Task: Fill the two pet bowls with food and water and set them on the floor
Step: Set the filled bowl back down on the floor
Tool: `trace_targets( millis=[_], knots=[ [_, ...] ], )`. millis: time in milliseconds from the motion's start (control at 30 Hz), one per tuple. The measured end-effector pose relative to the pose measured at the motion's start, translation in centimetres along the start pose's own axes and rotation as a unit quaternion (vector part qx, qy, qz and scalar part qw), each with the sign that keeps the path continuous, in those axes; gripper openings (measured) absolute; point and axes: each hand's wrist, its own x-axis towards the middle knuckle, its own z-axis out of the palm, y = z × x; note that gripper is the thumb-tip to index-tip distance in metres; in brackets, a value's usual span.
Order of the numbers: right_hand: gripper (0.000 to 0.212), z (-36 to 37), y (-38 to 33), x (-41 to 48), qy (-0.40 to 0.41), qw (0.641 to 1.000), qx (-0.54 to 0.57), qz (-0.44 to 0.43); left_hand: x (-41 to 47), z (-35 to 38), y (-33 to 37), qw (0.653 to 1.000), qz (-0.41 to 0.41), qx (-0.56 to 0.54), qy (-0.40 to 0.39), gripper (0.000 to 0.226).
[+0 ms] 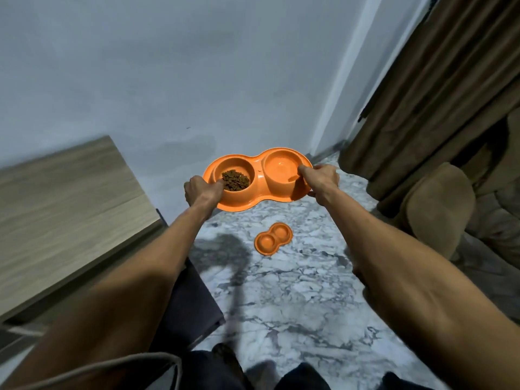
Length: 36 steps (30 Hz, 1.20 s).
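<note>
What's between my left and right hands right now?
In the head view, the orange double bowl spans the gap, kibble in one cup; left hand and right hand grip its ends.

We see a brown curtain (439, 88) hanging in heavy folds. Just below it sits a brown upholstered armchair (436, 206), its rounded arm toward us. Left of the curtain runs a white corner trim (349, 80), then a plain pale wall (168, 66). Far left of the curtain, against that wall, stands a wood-grain tabletop (56, 204) with a dark side panel (191, 305) beneath.
</note>
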Motion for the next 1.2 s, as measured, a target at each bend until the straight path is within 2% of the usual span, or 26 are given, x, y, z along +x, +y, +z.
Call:
trace_targets(
  millis=[167,267,400,500,600,733,1000,1067,1200],
  knots=[
    [0.037,3.0,1.1,6.2,-0.034,0.999,-0.016,-0.007,3.6,3.8,0.1,0.999,-0.034,0.015,0.022,0.043],
    [0.034,5.6,2.2,10.1,-0.057,0.998,-0.027,-0.008,6.2,6.4,-1.1,0.997,-0.052,0.016,0.046,0.044],
    [0.06,10.1,5.9,16.1,-0.098,0.994,-0.039,-0.01,9.9,11.1,-4.6,0.994,-0.061,0.028,0.088,0.044],
    [0.054,13.6,9.7,20.7,-0.134,0.988,-0.066,-0.02,12.5,15.4,-8.3,0.991,-0.096,0.026,0.087,0.037],
    [0.048,17.7,14.7,25.5,-0.16,0.983,-0.088,-0.027,15.6,19.8,-13.2,0.985,-0.124,0.023,0.118,0.034],
    [0.055,24.0,22.8,30.4,-0.189,0.975,-0.112,-0.015,19.3,25.5,-21.3,0.975,-0.17,0.012,0.141,0.017],
    [0.085,36.5,41.3,36.4,-0.215,0.965,-0.15,0.003,26.4,35.9,-39.8,0.959,-0.223,0.048,0.167,0.033],
    [0.083,39.1,45.4,37.6,-0.219,0.964,-0.153,0.01,28.1,38.0,-43.7,0.958,-0.232,0.047,0.164,0.028],
    [0.065,43.7,52.5,39.3,-0.222,0.961,-0.165,0.0,30.9,41.5,-50.8,0.953,-0.253,0.033,0.161,0.019]
  ],
)
